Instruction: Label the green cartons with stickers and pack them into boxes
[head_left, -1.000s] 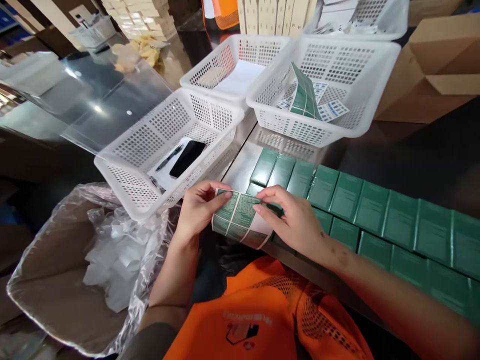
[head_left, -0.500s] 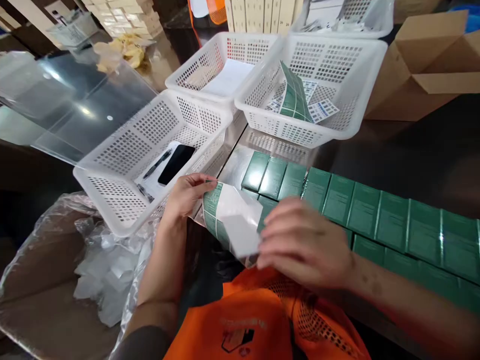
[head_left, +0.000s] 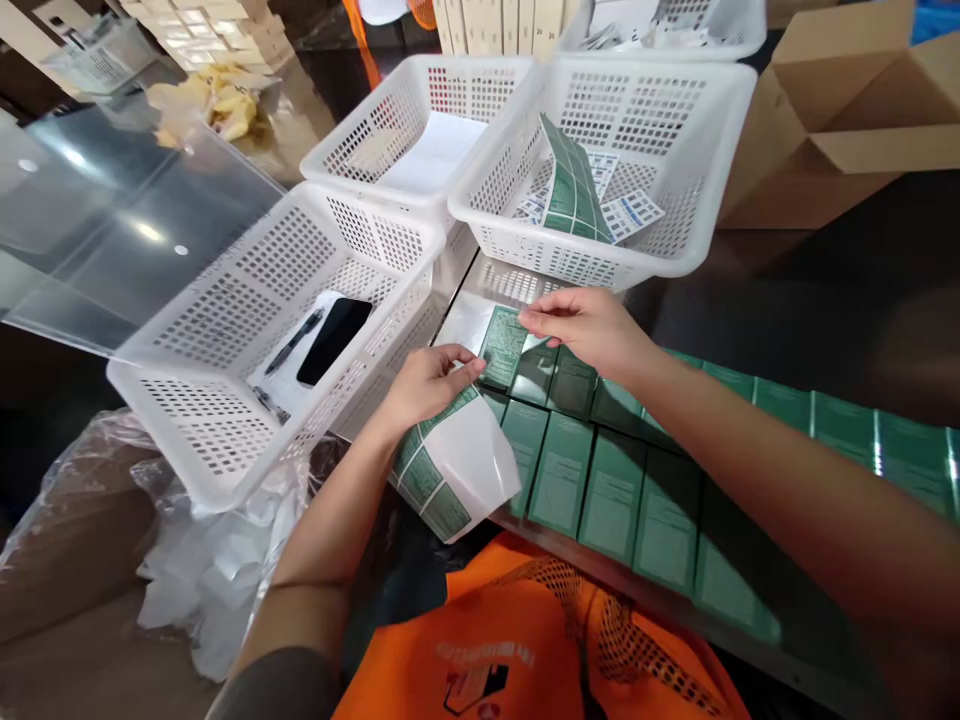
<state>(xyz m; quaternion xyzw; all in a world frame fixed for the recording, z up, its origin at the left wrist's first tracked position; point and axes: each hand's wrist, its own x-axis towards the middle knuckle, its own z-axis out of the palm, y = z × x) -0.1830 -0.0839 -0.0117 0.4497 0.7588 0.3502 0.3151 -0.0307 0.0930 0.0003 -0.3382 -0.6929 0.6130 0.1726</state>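
Labelling is the step in hand, judged from the layout: the right hand (head_left: 592, 325) pinches a single green sticker label (head_left: 502, 345) by its upper edge between thumb and fingertips, holding it just above the far-left end of the rows of green cartons (head_left: 600, 480), at about 12 o'clock from the person's chest. The left hand (head_left: 427, 385) has its grip pressed on the top edge of a curled label sheet (head_left: 450, 470), thumb over the printed side, at about 11 o'clock. The sheet is glossy white backing paper, bowed into a half-roll, with a few rectangular green labels remaining along its left margin. The cartons are flat-faced, matte green card with fine pale print, laid side by side in two rows on a dark reflective surface (head_left: 810, 290). The next move, in my judgement, calls for squaring the label to a carton face and pressing it flat without creases, since the adhesive film is thin and limp. At 10 o'clock a white perforated plastic basket (head_left: 225, 400) holds a black phone (head_left: 334, 340) and a pen (head_left: 294, 341); at 1 o'clock a like basket (head_left: 675, 250) holds further label sheets. A clear plastic bag (head_left: 67, 480) of crumpled backing waste sits at 8 o'clock.
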